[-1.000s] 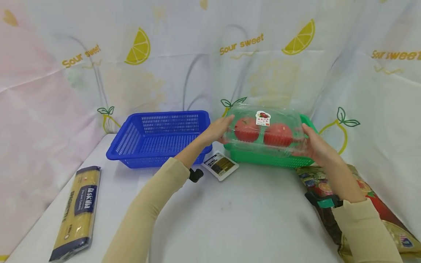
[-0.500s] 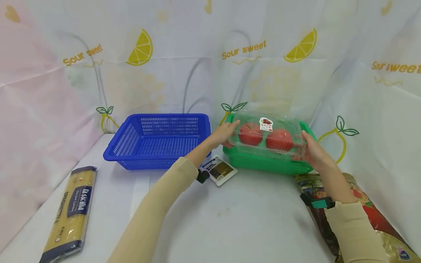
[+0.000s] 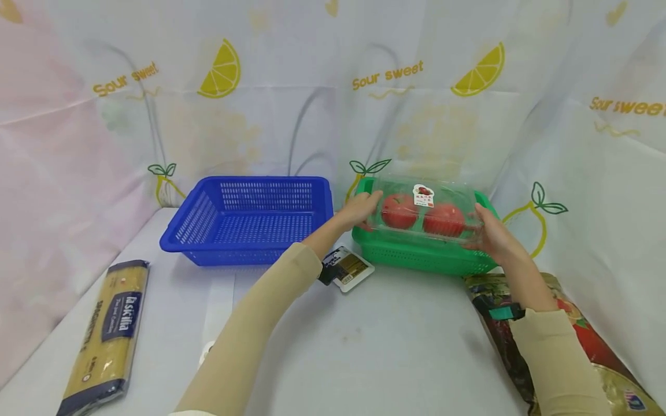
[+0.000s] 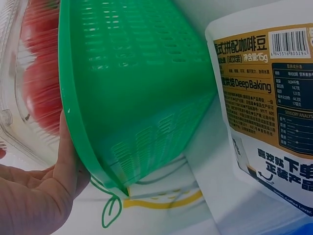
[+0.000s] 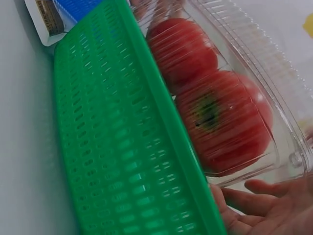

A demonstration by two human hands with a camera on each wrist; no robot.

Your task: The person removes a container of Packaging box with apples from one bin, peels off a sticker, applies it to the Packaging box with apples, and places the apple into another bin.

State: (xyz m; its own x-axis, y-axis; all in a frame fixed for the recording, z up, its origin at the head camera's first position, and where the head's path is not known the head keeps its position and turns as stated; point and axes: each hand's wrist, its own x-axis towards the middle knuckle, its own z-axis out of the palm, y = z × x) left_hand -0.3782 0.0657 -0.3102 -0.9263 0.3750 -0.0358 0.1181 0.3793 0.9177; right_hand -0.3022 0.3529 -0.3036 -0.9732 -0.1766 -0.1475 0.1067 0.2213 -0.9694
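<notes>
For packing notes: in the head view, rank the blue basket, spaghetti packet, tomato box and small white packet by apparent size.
1. blue basket
2. spaghetti packet, though nearer the camera
3. tomato box
4. small white packet

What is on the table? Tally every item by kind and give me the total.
Baskets: 2, blue basket and green basket
Tomato box: 1, clear tomato box
Spaghetti pack: 1
Small white packet: 1
Large printed bag: 1
Total: 6
</notes>
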